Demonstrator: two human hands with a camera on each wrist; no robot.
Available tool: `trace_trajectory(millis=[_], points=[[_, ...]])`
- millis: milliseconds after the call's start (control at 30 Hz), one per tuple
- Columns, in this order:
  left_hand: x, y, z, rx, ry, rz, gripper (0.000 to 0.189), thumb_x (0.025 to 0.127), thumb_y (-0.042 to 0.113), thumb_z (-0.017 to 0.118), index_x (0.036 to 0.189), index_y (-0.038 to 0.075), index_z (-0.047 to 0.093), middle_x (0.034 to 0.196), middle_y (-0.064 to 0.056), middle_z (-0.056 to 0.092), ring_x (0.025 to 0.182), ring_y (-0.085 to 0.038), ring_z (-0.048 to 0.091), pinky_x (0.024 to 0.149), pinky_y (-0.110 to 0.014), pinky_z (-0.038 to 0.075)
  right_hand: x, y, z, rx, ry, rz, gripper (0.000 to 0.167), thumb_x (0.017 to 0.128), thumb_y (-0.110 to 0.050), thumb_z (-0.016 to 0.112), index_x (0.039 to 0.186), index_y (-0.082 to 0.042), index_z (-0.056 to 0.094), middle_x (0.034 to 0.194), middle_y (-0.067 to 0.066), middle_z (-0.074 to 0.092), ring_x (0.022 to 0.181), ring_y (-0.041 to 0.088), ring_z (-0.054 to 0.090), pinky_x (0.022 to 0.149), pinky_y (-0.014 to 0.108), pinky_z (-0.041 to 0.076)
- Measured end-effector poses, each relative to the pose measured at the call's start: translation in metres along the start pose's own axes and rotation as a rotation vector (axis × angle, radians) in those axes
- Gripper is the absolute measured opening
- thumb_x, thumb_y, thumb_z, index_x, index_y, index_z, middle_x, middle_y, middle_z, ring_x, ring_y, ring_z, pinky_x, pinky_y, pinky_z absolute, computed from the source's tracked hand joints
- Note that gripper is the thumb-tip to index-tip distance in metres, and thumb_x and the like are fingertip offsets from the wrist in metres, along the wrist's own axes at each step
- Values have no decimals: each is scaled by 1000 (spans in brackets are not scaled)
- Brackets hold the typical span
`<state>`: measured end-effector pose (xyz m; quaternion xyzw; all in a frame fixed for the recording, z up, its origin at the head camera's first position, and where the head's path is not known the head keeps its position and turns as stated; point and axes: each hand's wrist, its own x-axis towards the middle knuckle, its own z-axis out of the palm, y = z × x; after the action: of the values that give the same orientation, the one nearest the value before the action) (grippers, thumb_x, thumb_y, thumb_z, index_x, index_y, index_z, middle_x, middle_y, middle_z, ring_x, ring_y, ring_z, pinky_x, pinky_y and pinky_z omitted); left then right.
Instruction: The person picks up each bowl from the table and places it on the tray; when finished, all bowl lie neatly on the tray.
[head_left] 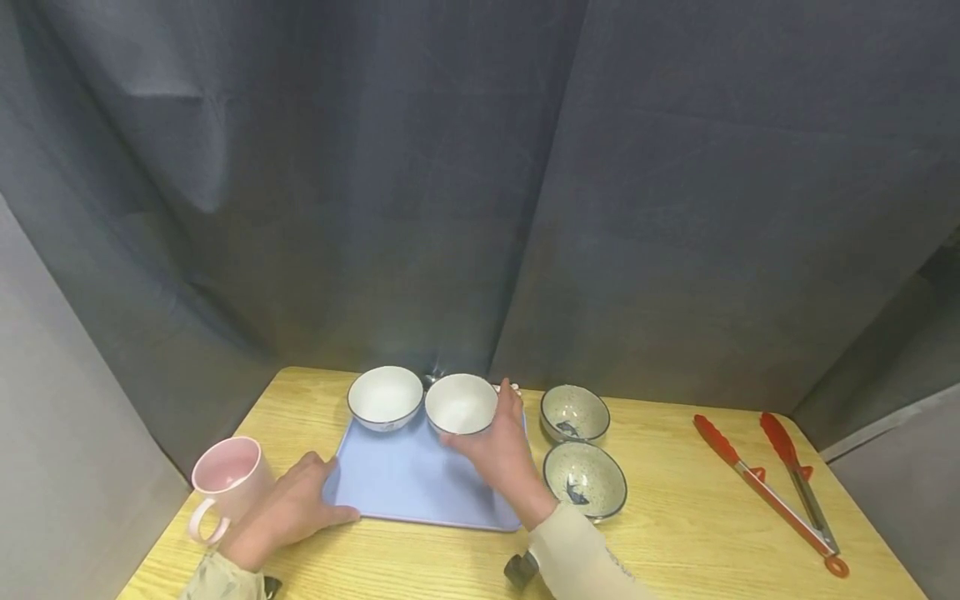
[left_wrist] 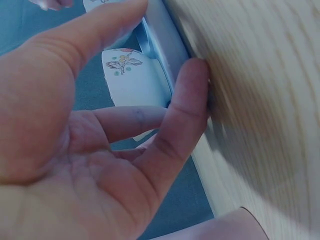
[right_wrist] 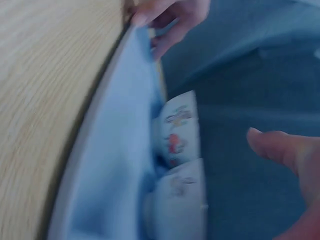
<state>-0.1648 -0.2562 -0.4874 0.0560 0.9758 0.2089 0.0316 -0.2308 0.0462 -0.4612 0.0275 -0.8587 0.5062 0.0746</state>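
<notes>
Both spread: left grip point(head_left: 296, 498) touches tray point(head_left: 416, 490), right grip point(head_left: 501, 446) perhaps white bowl point(head_left: 460, 404).

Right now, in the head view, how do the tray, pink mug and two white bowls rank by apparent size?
Largest to smallest:
1. Tray
2. Pink mug, though it appears nearer than the bowls
3. Left white bowl and right white bowl: too alike to rank
</notes>
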Motion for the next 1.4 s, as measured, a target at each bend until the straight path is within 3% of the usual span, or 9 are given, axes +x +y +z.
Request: trace_trajectory(millis=[133, 233, 500, 733, 1000, 1200, 1400], points=[[0, 0, -1, 10, 5, 13, 103, 83, 48, 97, 152, -17, 57, 120, -22, 65, 104, -30, 64, 105, -60, 57, -19, -16, -34, -44, -121, 30, 136, 76, -30, 103, 178, 0, 17, 183, 30, 22, 166, 52, 33, 133, 67, 33], [0, -1, -2, 18, 6, 17, 102, 83, 48, 97, 151, -18, 57, 117, -21, 64, 101, -30, 63, 103, -60, 58, -30, -14, -57, -68, -152, 32, 134, 77, -33, 103, 177, -2, 20, 183, 27, 23, 167, 50, 33, 133, 68, 32], [0, 0, -8, 9, 8, 4, 102, 83, 47, 98, 152, -16, 57, 113, -17, 62, 96, -25, 60, 98, -55, 58, -42, 17, -104, -153, -132, 83, 134, 80, -35, 102, 176, 2, 16, 182, 32, 21, 166, 56, 31, 132, 71, 33], [-1, -3, -6, 17, -4, 7, 103, 85, 47, 97, 152, -19, 55, 120, -24, 64, 103, -31, 64, 103, -60, 58, -52, 52, -135, -233, -96, 114, 142, 76, -43, 103, 176, 2, 14, 181, 29, 21, 162, 55, 38, 129, 72, 37], [0, -3, -3, 12, -4, 5, 104, 84, 48, 97, 152, -18, 55, 122, -24, 64, 106, -32, 65, 105, -61, 57, -66, 85, -151, -249, -128, 163, 149, 77, -48, 103, 177, 3, 6, 180, 31, 17, 163, 59, 33, 128, 75, 36], [-1, -3, -2, 18, -7, 5, 104, 84, 48, 97, 153, -17, 56, 121, -23, 64, 106, -32, 65, 104, -61, 57, -69, 98, -147, -165, -128, 164, 147, 76, -40, 105, 176, 5, 7, 177, 35, 25, 163, 56, 33, 132, 72, 29], [-1, -1, -1, -2, -10, 8, 104, 84, 49, 96, 153, -18, 55, 125, -27, 65, 111, -36, 67, 107, -62, 56, -68, 106, -142, -131, -122, 181, 147, 76, -37, 106, 176, 6, 7, 179, 36, 22, 164, 56, 32, 133, 72, 27]])
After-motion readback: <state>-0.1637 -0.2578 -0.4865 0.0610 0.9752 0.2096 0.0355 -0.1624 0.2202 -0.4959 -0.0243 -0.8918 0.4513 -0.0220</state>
